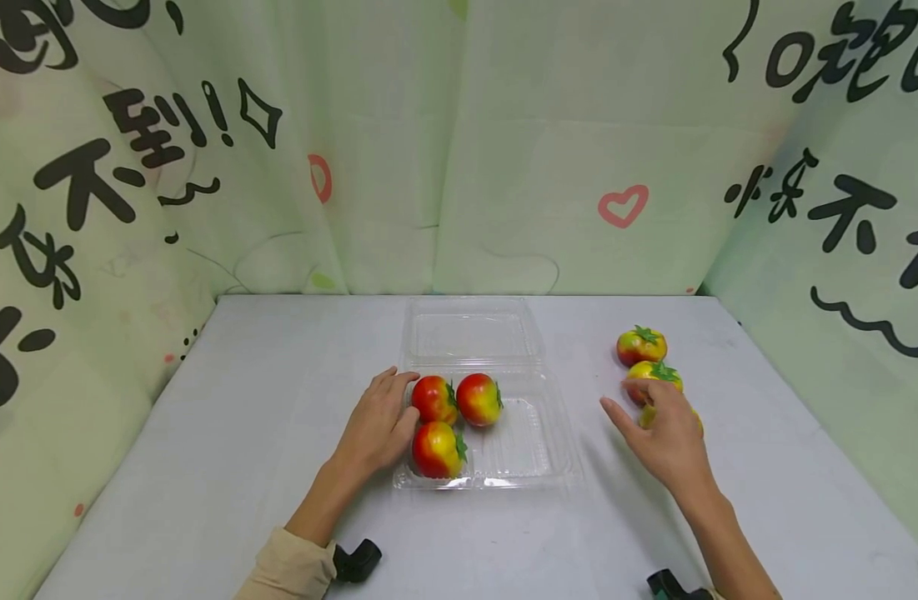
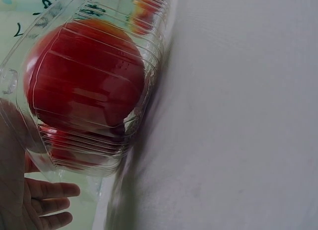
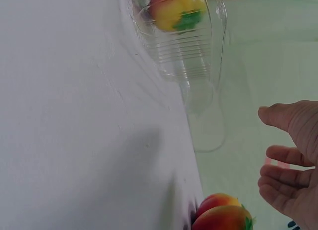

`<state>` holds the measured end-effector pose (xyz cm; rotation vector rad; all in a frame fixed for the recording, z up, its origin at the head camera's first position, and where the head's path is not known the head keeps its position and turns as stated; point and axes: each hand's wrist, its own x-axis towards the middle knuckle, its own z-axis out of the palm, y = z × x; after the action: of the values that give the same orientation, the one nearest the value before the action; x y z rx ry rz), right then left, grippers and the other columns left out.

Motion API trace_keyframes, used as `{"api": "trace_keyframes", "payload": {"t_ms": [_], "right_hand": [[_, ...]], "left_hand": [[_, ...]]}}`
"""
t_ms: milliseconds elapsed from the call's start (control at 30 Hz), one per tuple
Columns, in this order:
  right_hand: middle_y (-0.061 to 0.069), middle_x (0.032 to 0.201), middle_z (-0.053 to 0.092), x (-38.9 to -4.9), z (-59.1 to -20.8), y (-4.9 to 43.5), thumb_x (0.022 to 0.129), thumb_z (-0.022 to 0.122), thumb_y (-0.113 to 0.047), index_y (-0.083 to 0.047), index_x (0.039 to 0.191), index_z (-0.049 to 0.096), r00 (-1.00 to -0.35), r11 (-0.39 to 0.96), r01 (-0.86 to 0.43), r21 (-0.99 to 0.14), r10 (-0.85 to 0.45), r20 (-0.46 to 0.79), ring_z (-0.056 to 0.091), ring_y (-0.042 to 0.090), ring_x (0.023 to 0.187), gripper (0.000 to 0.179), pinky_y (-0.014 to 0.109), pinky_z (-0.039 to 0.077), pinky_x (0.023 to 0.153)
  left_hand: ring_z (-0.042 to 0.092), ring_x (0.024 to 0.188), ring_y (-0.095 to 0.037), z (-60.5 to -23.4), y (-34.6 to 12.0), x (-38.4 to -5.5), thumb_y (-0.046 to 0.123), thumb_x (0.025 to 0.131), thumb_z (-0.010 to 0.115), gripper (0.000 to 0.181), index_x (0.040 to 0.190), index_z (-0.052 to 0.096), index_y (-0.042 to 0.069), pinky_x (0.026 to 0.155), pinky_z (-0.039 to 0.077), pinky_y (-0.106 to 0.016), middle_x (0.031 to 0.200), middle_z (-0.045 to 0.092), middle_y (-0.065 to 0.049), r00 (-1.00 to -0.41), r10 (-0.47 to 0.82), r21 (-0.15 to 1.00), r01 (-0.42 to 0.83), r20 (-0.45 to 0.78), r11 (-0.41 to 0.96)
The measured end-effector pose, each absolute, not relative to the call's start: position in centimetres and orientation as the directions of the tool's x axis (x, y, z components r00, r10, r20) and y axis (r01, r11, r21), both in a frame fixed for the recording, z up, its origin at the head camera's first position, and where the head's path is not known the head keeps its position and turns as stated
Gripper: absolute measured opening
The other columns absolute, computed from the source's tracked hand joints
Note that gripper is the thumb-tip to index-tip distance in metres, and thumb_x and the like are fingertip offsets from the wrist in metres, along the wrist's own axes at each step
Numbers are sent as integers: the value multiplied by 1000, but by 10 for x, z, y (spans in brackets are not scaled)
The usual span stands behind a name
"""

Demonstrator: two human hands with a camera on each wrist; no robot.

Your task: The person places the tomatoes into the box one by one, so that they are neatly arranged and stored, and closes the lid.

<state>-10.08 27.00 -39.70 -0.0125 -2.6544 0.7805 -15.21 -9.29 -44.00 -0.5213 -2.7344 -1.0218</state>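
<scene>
In the head view we see the clear box (image 1: pixel 526 429) on the surface (image 1: pixel 504 542), its lid (image 1: pixel 469 329) folded back. Three boxed fruits (image 1: pixel 438 450) fill its left part; three loose fruits (image 1: pixel 642 346) lie right of it, in a row running from far to near. The right hand (image 1: pixel 664 433) is plainly the nearer one, over that row's near end; we make out no long axis on such round fruits. The left hand (image 1: pixel 379 421) is at the box's left edge.

In the left wrist view we see spread fingers (image 2: pixel 54 189) beside the box; we cannot tell whether the thumb presses its rim.

In the right wrist view, thumb and fingers stand apart, holding nothing.
</scene>
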Motion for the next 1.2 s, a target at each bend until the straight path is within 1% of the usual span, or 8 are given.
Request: {"api": "trace_keyframes", "payload": {"t_ms": [133,333,700,1000,1200], "right_hand": [[29,117,61,-101,-396,275,87,80,-18,8,121,62,-923,847,-86,-525,130,361,56,44,107,46,63,47,93],[31,122,56,-100,-396,282,89,78,-20,8,125,59,-928,836,-47,-547,165,333,53,47,111,50,65,45,95],[34,126,55,-101,-400,293,88,79,-21,10,126,59,-926,844,-37,-536,173,336,51,50,116,53,68,42,99],[35,126,55,-101,-405,302,87,80,-21,11,127,57,-933,852,-11,-524,180,312,50,50,116,56,68,42,100],[35,126,55,-99,-406,307,86,81,-19,11,126,58,-933,856,-2,-517,185,309,49,51,116,54,69,41,100]], "left_hand": [[44,142,-38,-440,-93,-153,16,91,49,49,136,58,0,117,35,-57,141,60,-19,-920,264,600,389,289,700],[44,142,-38,-440,-94,-152,16,91,49,49,136,58,0,117,35,-58,141,60,-18,-920,263,600,390,292,698],[44,142,-38,-441,-94,-153,17,91,50,49,137,58,0,118,35,-57,142,60,-18,-921,262,602,387,289,698],[43,143,-37,-441,-93,-152,17,91,50,49,138,57,1,118,34,-58,143,59,-17,-924,261,605,380,278,700],[43,143,-37,-440,-93,-152,16,91,51,49,137,58,1,118,34,-58,142,60,-17,-923,260,605,382,284,698]]}}
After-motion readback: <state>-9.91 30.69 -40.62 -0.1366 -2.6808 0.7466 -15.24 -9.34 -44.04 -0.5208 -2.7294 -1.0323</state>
